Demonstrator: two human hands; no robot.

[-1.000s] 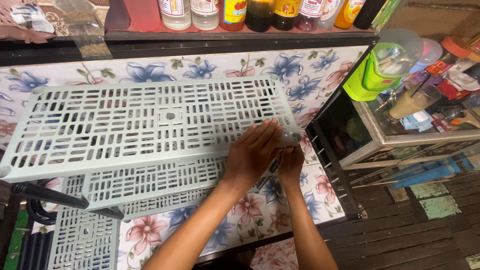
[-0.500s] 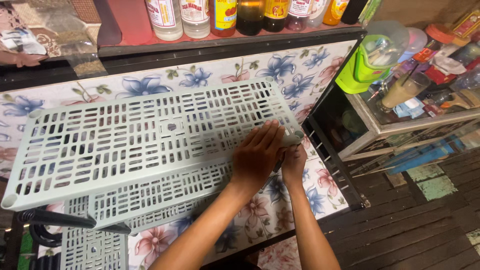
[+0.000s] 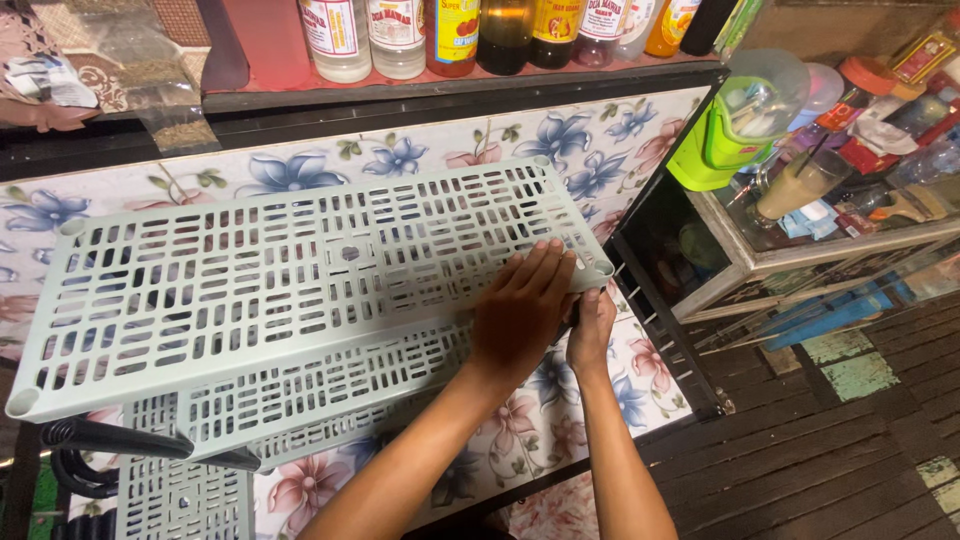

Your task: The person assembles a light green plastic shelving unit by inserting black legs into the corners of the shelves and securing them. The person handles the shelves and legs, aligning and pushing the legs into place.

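while left hand (image 3: 522,310) lies flat on shelf panel (image 3: 300,270) | right hand (image 3: 590,330) grips its corner underneath

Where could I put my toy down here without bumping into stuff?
The top grey slotted shelf panel is bare left of the left hand, out to its far corners. The right hand grips under its near-right corner. The ledge of bottles behind and the glass cabinet top with the green blender are crowded.

Just one head cam here, looking steeply down from above. It sits pretty close over the slotted shelf panel (image 3: 300,280).
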